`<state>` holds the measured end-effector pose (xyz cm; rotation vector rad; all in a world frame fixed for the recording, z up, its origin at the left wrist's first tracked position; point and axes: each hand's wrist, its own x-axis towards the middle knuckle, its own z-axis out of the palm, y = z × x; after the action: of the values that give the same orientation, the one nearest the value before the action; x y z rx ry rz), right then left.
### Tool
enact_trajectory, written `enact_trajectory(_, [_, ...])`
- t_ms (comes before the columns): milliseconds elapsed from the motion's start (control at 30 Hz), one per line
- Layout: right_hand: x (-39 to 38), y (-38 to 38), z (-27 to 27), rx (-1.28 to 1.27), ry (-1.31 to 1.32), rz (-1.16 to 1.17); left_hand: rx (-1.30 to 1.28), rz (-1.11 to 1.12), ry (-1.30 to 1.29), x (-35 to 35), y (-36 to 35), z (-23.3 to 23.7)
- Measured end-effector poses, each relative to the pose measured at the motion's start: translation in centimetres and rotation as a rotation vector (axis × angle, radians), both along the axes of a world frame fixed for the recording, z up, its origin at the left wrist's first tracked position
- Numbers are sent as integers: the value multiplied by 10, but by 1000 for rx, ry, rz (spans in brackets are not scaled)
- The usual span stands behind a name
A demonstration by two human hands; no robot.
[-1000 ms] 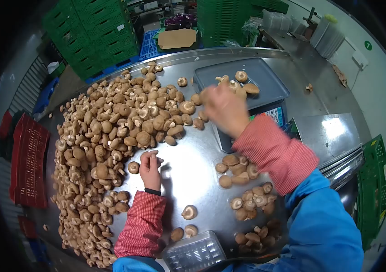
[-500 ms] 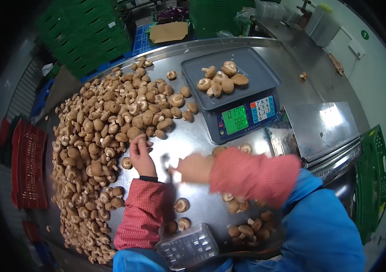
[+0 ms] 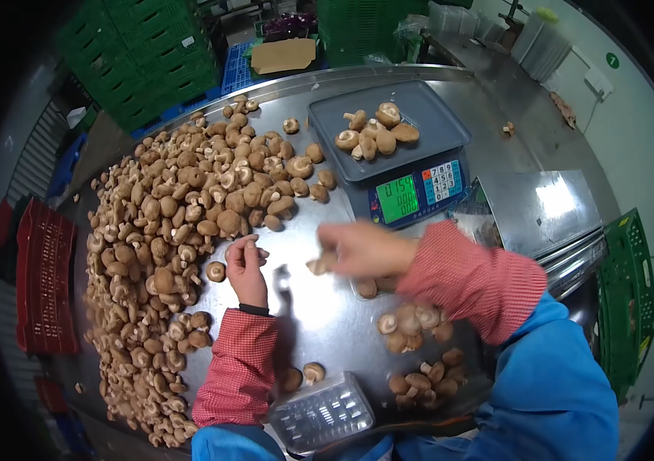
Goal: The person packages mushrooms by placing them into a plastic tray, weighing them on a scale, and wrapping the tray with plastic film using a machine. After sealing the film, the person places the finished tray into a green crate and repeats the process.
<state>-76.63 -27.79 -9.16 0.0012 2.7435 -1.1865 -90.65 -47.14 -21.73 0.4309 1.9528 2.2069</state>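
My right hand (image 3: 373,250), blurred by motion, is closed on a shiitake mushroom (image 3: 318,266) above the steel table, just in front of the scale. My left hand (image 3: 247,270) has its fingers pinched together beside the big mushroom pile (image 3: 165,230); what they hold, if anything, I cannot make out. A single mushroom (image 3: 215,271) lies left of that hand. Several mushrooms rest on the grey pan of the digital scale (image 3: 335,165), whose green display (image 3: 398,200) is lit. Below my right forearm sit two small groups of mushrooms (image 3: 411,323).
A clear plastic tray (image 3: 323,415) lies at the table's near edge, with two mushrooms (image 3: 313,373) beside it. A metal wrapping machine (image 3: 546,211) stands right of the scale. Red crate (image 3: 46,276) at left; green crates (image 3: 142,61) stacked behind; another green crate (image 3: 627,300) at right.
My right hand has moved up and slightly right, now with a mushroom; the one lying near the table's middle is gone from there. The scale's reading has changed. My left hand stays nearly in place.
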Motion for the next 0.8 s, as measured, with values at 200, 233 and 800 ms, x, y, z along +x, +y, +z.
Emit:
enact_trajectory(200, [-29, 129, 41, 452, 693, -610, 82, -176, 67, 16, 59, 28])
enact_trajectory(233, [-34, 142, 36, 526, 715, -596, 73, -193, 95, 20, 71, 35])
enact_trajectory(800, [-70, 284, -41, 617, 163, -715, -850, -265, 493, -11, 202, 71])
